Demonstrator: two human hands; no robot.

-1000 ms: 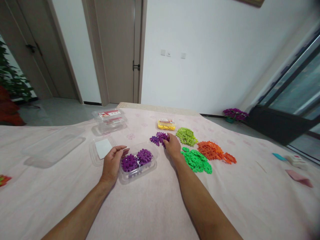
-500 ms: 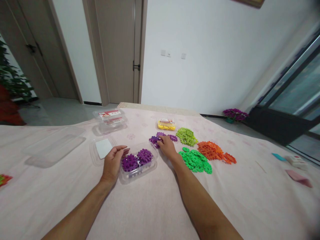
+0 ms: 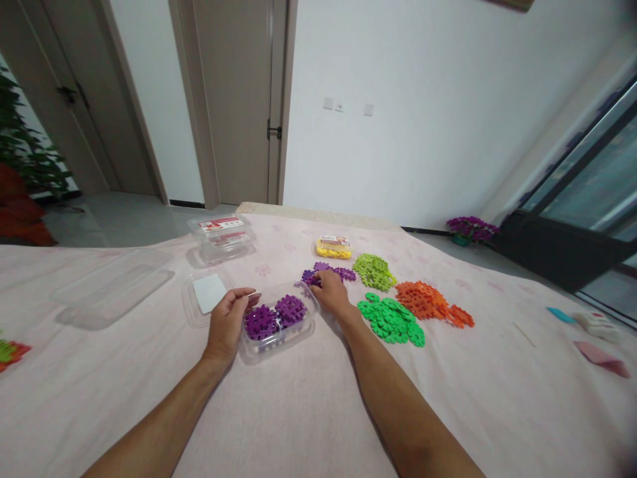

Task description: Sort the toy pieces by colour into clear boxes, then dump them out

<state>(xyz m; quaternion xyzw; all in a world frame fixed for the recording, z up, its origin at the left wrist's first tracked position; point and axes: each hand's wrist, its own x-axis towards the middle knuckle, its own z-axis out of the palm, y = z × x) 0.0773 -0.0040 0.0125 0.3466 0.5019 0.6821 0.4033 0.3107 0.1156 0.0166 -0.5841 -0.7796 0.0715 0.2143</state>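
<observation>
My left hand (image 3: 229, 322) is closed on the left rim of a clear plastic box (image 3: 281, 344), its thumb and fingers at the edge. Inside the box lie purple snowflake discs (image 3: 276, 315), bunched in two clumps. Just past the box's far right corner, my right hand (image 3: 330, 290) reaches into a small pile of purple snowflake discs (image 3: 343, 273). Its fingers are pinched together at the near side of that pile, and they partly cover the discs there. A clear lid with a white card (image 3: 209, 293) lies flat to the left of the box.
Piles of lime (image 3: 374, 271), green (image 3: 391, 318) and orange discs (image 3: 422, 300) lie right of my right hand. Behind stands a box of yellow pieces (image 3: 333, 249). Stacked clear boxes (image 3: 221, 238) and a large clear container (image 3: 112, 289) are at the left.
My right hand's fingers have drawn slightly back toward the box at the purple pile. The left hand keeps its hold on the box, and the whole view has shifted slightly.
</observation>
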